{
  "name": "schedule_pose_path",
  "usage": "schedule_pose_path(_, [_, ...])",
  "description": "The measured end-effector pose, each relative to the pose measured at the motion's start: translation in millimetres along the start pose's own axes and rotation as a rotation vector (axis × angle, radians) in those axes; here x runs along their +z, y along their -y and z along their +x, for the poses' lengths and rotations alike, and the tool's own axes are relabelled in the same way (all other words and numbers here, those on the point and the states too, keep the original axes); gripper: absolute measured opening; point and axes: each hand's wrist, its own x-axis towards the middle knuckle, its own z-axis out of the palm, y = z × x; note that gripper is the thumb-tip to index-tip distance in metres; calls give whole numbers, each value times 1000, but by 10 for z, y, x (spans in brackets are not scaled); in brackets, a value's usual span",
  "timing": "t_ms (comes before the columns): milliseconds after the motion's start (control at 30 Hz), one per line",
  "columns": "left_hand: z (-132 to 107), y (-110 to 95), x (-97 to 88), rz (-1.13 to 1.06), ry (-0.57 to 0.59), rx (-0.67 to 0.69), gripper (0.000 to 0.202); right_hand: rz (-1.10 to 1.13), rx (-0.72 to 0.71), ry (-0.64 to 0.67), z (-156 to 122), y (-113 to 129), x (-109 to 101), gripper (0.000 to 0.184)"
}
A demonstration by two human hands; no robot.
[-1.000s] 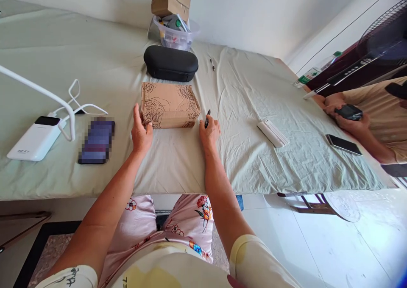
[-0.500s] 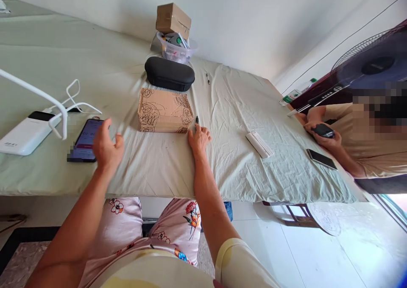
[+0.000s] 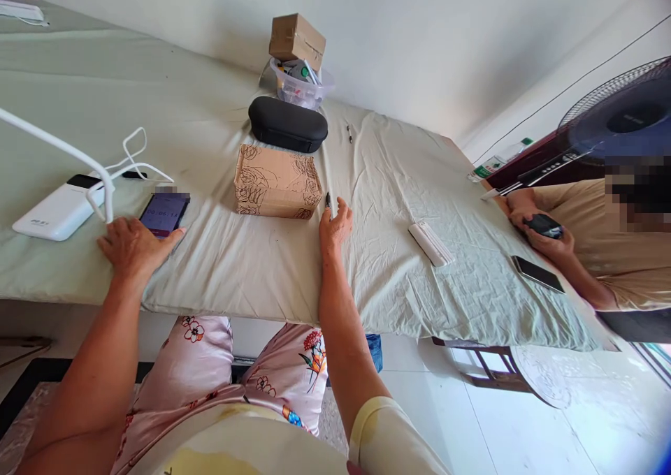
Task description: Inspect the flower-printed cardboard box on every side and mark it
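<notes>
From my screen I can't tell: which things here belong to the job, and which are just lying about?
Belonging to the job:
- right hand, holding a black marker
- cardboard box with drawn roses
- left hand, flat on the sheet
- lit phone, beside the left hand

Lying about:
- white power bank
- black zip case
- loose pen
- plastic tub

Box: our brown cardboard box (image 3: 276, 184), covered in dark line-drawn roses, sits closed and flat on the sheet (image 3: 235, 269), long side facing us.

Pen: a black pen (image 3: 328, 200), just right of the box, pokes its tip up out of our right hand (image 3: 335, 227).

Phone: our phone (image 3: 164, 214) lies flat on the sheet, screen lit with a timer-looking readout, top edge pixelated, right beside our open left hand (image 3: 133, 251).
</notes>
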Motion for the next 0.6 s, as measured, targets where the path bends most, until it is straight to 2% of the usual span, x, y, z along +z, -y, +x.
schedule_pose_path(67, [-9, -29, 42, -23, -18, 5, 81, 24, -8, -12, 14, 24, -18, 51])
schedule_pose_path(233, [-104, -70, 30, -58, -25, -8, 75, 125, -75, -45, 29, 92, -133, 54])
schedule_pose_path(367, [-352, -184, 8, -126, -51, -59, 77, 259, -105, -106, -25, 174, -203, 54])
schedule_pose_path(433, [-511, -296, 20, -161, -53, -152, 84, 416, -119, -95, -87, 230, -200, 52])
schedule_pose_path(533, [-721, -519, 73, -191, 7, -257, 92, 671, -152, 40, -216, 322, -169, 47])
schedule_pose_path(600, [-815, -680, 128, -244, 19, -241, 89, 785, -181, 260, -304, 381, -155, 43])
